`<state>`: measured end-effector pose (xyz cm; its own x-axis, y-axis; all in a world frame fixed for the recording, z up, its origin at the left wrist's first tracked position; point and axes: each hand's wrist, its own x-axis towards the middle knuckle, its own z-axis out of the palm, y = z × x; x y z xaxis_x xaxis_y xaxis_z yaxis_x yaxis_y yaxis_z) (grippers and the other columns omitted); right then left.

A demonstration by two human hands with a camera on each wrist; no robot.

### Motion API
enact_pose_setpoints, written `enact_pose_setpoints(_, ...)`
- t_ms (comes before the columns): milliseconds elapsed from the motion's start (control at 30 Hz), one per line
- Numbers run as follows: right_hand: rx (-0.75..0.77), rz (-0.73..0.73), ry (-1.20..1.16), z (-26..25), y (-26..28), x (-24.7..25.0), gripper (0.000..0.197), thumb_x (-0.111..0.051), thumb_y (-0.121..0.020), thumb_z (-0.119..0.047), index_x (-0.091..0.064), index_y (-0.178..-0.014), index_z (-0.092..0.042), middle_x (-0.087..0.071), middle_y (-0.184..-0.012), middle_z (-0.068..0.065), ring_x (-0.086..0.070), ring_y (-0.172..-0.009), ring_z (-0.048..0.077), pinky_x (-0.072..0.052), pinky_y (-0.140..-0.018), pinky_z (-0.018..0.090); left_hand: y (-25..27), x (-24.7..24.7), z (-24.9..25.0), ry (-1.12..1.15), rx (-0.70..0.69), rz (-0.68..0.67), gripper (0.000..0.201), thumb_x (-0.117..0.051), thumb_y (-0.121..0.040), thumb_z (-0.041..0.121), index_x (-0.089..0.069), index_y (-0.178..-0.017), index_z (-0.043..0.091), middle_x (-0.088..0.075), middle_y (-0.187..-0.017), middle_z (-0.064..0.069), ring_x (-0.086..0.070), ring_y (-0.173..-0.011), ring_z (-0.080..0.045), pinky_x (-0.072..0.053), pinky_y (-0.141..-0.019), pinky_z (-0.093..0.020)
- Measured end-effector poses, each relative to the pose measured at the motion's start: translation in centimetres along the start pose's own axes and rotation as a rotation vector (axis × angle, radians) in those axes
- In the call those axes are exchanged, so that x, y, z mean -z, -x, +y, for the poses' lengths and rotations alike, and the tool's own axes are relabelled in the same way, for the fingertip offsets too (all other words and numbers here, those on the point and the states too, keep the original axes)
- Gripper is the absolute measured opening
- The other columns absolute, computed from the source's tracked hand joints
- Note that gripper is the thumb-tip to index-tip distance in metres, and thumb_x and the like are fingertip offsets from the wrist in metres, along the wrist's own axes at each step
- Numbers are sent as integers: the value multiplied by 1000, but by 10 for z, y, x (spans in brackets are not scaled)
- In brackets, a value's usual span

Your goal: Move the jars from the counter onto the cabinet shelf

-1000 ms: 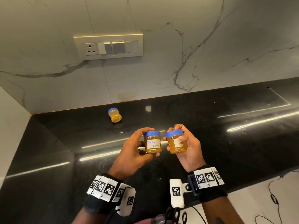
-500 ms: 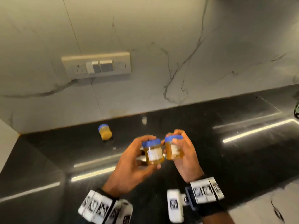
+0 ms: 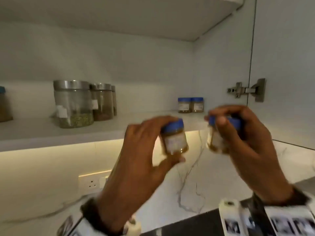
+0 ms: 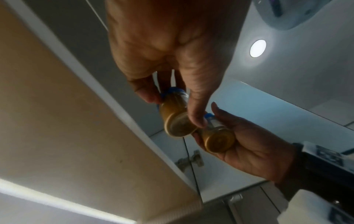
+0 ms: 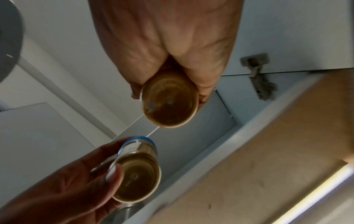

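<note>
Gripping one small blue-lidded jar of amber paste (image 3: 175,138) between curled fingers and thumb, the left hand (image 3: 136,160) holds it upright just below and in front of the white cabinet shelf's front edge (image 3: 68,138). The right hand (image 3: 245,142) grasps a second small blue-lidded amber jar (image 3: 216,142) the same way, near the first and apart from it. Both jars are in the air, clear of the shelf. Open shelf surface lies between two blue-lidded jars at the back right (image 3: 190,105) and three steel-lidded glass canisters at the left (image 3: 75,104). A metal door hinge (image 3: 245,90) sits on the right cabinet wall. The wrist views alone show both jar bases (image 5: 170,100) from below and the shelf's lit underside (image 4: 57,121); the head view is motion-blurred.
</note>
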<state>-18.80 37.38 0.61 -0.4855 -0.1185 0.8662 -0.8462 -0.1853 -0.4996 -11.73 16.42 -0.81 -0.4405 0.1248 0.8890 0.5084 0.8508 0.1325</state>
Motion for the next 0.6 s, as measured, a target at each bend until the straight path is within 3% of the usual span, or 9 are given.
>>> enact_pose_setpoints(67, 60, -45, 111, 12, -44, 3, 30, -57, -100, -35, -60, -117, -11, -64, -106, 13, -67, -88, 32, -64, -69, 43, -43, 1, -1, -60, 19, -39, 72, -83, -78, 42, -48, -140, 34, -53, -134, 20, -43, -114, -4, -38, -92, -13)
enact_pose_setpoints(167, 61, -97, 367, 46, -98, 1, 32, -55, -99, -47, -61, -118, -22, -61, -114, 8, -65, -100, 25, -59, -88, 52, -89, -11, -7, -177, 115, -156, 69, -83, -79, 35, -46, -137, 36, -55, -132, 13, -42, -113, -12, -34, -88, -20)
enact_pose_setpoints(267, -41, -204, 480, 77, -124, -1, 15, -56, -100, -40, -60, -111, -30, -56, -120, 7, -61, -109, 23, -56, -95, 50, -112, -31, -22, -231, 182, -230, 69, -84, -79, 34, -48, -137, 31, -59, -129, 5, -45, -114, -20, -37, -89, -26)
enact_pose_setpoints(300, -65, -246, 539, 82, -127, -1, 10, -56, -102, -34, -59, -110, -29, -55, -120, 7, -60, -111, 23, -56, -96, 46, -116, -36, -26, -238, 197, -248, 69, -85, -78, 34, -49, -137, 28, -60, -130, 3, -48, -115, -22, -39, -91, -28)
enact_pose_setpoints(400, -138, -363, 661, 81, -131, 2, 12, -52, -105, -25, -59, -115, -23, -56, -127, 12, -59, -114, 25, -52, -82, 22, -126, -41, -30, -248, 208, -293, 70, -86, -77, 33, -53, -137, 23, -65, -128, -1, -59, -114, -24, -44, -97, -33)
enact_pose_setpoints(433, -162, -412, 708, 78, -133, 5, 18, -50, -106, -25, -60, -121, -21, -57, -131, 14, -58, -118, 25, -51, -84, 23, -128, -41, -30, -240, 208, -313, 67, -86, -77, 32, -56, -136, 22, -67, -126, -2, -62, -112, -23, -46, -96, -32)
enact_pose_setpoints(533, -179, -529, 936, 61, -143, 16, 35, -49, -107, -24, -60, -140, -17, -59, -143, 12, -50, -137, 27, -40, -109, 35, -133, -38, -27, -204, 200, -390, 45, -77, -87, 34, -66, -128, 19, -73, -114, -4, -68, -104, -22, -49, -84, -27)
enact_pose_setpoints(600, -143, -506, 1034, 50, -149, 22, 34, -60, -101, -23, -67, -135, -22, -65, -136, 7, -61, -123, 26, -47, -104, 36, -142, -36, -24, -241, 186, -425, 32, -67, -95, 35, -72, -122, 18, -74, -108, -5, -69, -97, -22, -52, -82, -28)
